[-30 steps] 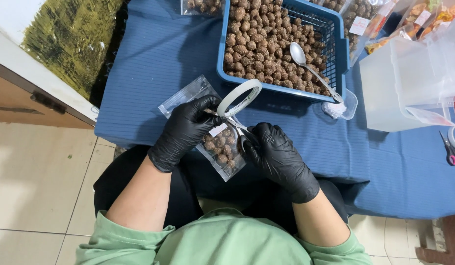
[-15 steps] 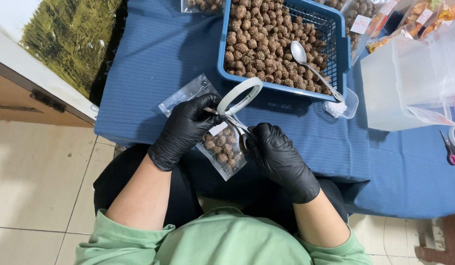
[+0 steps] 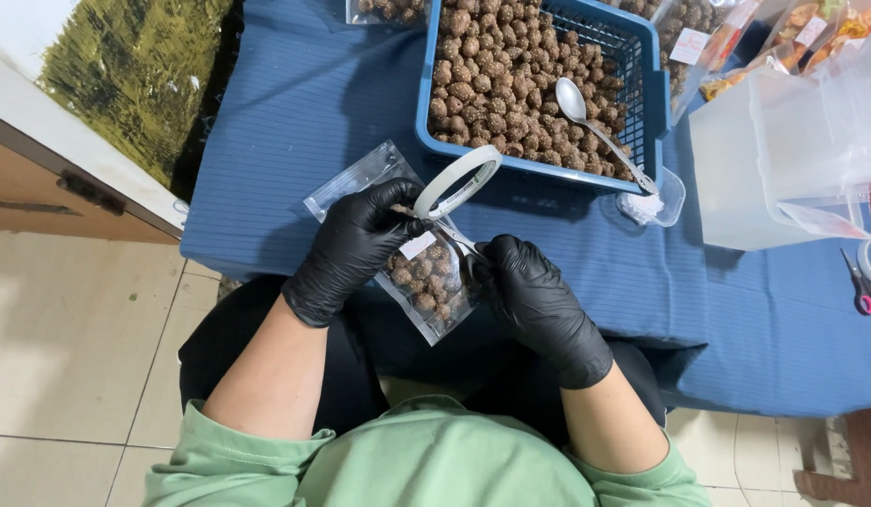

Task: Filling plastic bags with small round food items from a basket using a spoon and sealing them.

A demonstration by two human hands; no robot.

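The clear plastic pouch of brown balls [image 3: 424,286] hangs at the blue cloth table's [image 3: 295,122] near edge. My black-gloved left hand [image 3: 356,246] and right hand [image 3: 529,296] pinch it, tape roll [image 3: 457,180] alongside; the blue basket [image 3: 656,103] lies farther.

Tabletop [image 3: 295,103]: covered in ribbed blue cloth.
Blue plastic basket [image 3: 653,94]: far centre, filled with small brown crusted balls [image 3: 496,84].
Metal spoon [image 3: 595,127]: lying on the balls at the basket's right side, handle reaching over the near rim.
Small clear lid [image 3: 653,202]: just beside the basket's near right corner.
Clear plastic tub [image 3: 783,160]: right of the basket.
Pink-handled scissors [image 3: 865,286]: far right edge, near the tub.
Filled clear bags [image 3: 783,33]: far right corner.
Tiled floor [image 3: 69,357]: left, pale beige.
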